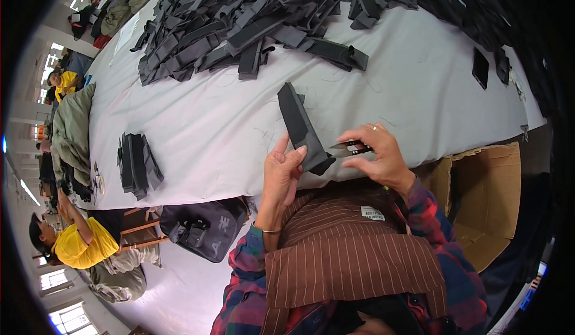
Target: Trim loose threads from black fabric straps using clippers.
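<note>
My left hand point(281, 170) is closed on the near part of a folded dark grey fabric strip point(294, 116), thumb on top. The strip slants away over the table, its near end bunched and darker. Just right of that end, my right hand point(383, 155) grips a small pair of black-handled thread snips point(358, 147). Their blades point left at the strip's near corner; whether they touch it I cannot tell. Farther off lies a large loose pile of similar dark strips point(239, 26). To the left sits a small neat stack of strips point(138, 164).
The table point(203, 125) has a pale cloth cover strewn with loose threads. A dark phone point(480, 68) and black fabric point(464, 5) lie at right. An open cardboard box point(488, 197) stands beside me. A dark bag point(203, 230) and a person in yellow point(90, 242) are at left.
</note>
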`<control>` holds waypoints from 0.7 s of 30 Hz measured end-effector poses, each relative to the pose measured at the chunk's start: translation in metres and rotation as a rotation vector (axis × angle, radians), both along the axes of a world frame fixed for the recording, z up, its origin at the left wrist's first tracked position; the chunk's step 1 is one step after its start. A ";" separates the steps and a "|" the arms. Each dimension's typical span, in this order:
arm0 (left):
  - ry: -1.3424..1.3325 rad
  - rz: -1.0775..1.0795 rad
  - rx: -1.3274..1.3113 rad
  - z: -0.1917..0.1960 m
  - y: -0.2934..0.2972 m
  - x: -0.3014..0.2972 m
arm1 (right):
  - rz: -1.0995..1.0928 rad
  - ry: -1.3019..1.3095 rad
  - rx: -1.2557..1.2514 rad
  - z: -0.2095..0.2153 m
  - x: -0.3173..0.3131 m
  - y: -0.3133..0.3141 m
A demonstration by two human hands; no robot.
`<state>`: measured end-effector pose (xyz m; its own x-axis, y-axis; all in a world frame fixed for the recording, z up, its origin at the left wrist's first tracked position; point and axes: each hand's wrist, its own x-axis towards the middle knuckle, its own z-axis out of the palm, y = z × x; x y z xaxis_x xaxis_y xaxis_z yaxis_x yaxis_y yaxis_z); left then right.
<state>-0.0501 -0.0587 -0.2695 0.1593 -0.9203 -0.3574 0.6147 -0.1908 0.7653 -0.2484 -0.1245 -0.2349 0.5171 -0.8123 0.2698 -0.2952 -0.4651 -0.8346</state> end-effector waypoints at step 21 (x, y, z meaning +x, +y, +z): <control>0.081 -0.208 -0.101 0.021 0.006 -0.017 | -0.074 0.134 -0.327 0.017 0.020 -0.011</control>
<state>-0.0668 -0.0528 -0.2489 -0.0631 -0.9619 -0.2661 0.6300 -0.2452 0.7369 -0.2285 -0.1351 -0.2175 0.5085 -0.7310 0.4551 -0.4350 -0.6742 -0.5969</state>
